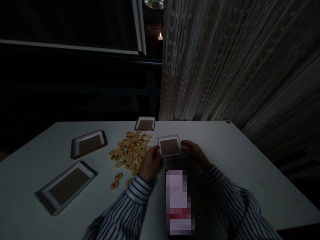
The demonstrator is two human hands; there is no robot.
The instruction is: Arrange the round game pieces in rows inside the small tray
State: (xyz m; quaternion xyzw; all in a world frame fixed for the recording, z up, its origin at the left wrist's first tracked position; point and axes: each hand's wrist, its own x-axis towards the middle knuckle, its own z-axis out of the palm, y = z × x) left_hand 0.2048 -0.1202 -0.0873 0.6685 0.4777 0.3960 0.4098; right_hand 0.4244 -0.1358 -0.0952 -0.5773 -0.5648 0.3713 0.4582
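Note:
My left hand [150,164] grips the left side of a small, shallow white box part [170,147] with a brownish inner base. On its opposite side my right hand [196,153] is closed with the fingertips at the edge. The box part faces up, and its inside holds nothing. To the left of it, beside my left hand, lies a heap of round wooden xiangqi pieces [131,150] with red and black characters. Two pieces [114,185] lie apart from the heap, nearer to me. My left hand hides some of the heap's right edge.
More shallow box parts lie on the white table [250,186]: a long one [71,185] at front left, one [89,144] behind it, and a small one [145,124] at the far edge. A phone-shaped, pixelated object [177,200] lies between my forearms. A string curtain [212,60] hangs beyond.

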